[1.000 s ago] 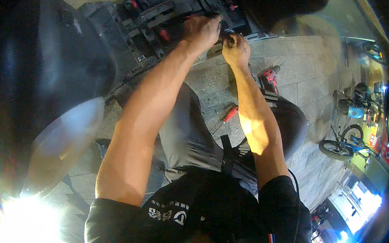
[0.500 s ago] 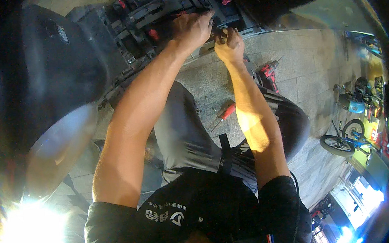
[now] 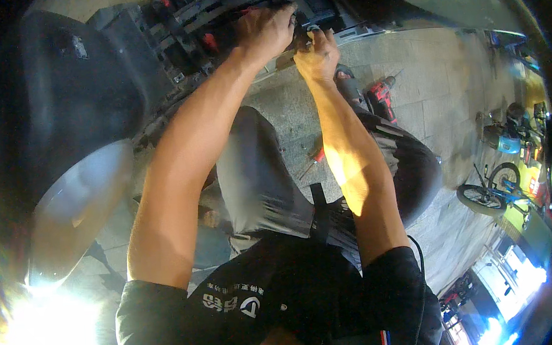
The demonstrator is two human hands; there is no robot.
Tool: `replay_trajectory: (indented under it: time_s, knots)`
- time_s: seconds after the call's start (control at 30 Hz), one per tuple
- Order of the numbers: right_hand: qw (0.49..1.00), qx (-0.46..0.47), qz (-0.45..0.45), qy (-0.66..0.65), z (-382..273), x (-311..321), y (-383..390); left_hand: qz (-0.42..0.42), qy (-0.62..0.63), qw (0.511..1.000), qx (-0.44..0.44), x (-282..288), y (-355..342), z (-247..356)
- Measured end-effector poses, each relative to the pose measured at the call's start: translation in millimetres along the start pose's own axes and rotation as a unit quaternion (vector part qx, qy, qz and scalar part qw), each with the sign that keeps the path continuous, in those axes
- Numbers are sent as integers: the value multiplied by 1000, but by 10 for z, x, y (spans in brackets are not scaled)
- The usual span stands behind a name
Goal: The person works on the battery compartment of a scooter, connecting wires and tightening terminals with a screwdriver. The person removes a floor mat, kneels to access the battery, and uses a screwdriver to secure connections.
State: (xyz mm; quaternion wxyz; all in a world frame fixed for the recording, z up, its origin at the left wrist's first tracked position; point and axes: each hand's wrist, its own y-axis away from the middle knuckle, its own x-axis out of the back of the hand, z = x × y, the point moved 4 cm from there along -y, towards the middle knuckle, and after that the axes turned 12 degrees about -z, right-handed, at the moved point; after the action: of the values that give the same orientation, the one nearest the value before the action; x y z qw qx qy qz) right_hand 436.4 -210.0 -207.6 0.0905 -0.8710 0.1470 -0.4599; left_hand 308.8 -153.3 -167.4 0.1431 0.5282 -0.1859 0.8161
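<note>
Both arms reach forward into a dark compartment [image 3: 218, 16] with black plastic frames, wires and red-capped parts. Inside it, my left hand [image 3: 266, 33] is bent over with its fingers curled at a black part. Close on its right, my right hand [image 3: 317, 53] has thumb and fingers pinched together at the compartment's near edge. A small pale piece [image 3: 312, 29] shows by those right fingertips, too small to name. What the left fingers grip is hidden.
A red-and-black cordless drill [image 3: 382, 98] and a red-handled screwdriver [image 3: 315, 160] lie on the tiled floor [image 3: 422, 112]. A large black panel [image 3: 78, 83] stands at left. Bicycles, including a blue one [image 3: 495, 192], are at far right. A bright lamp [image 3: 50, 328] glares at lower left.
The view has shifted a little, so the compartment sits slightly higher in it. My right hand has moved slightly toward the left. Both hands stay together at the compartment's edge.
</note>
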Motion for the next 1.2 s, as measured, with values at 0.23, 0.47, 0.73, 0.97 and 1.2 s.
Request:
replay_trajectory:
  time_s: [0.23,0.47,0.73,0.97,1.2]
  knots:
    - [990,-66,-3,-121,63,380,-3,60,269,959,64,173,79,-62]
    - [935,143,-252,-202,-950,510,602,-53,750,550,365,13,1535,228]
    - [888,122,-400,-191,-1251,224,838,-13,722,559,407,180,2109,39]
    - [820,-111,-283,-486,-1041,-232,536,137,740,454,477,-13,1964,-196]
    - [768,-184,-281,-546,-1035,-403,348,250,574,583,519,-335,1759,-447]
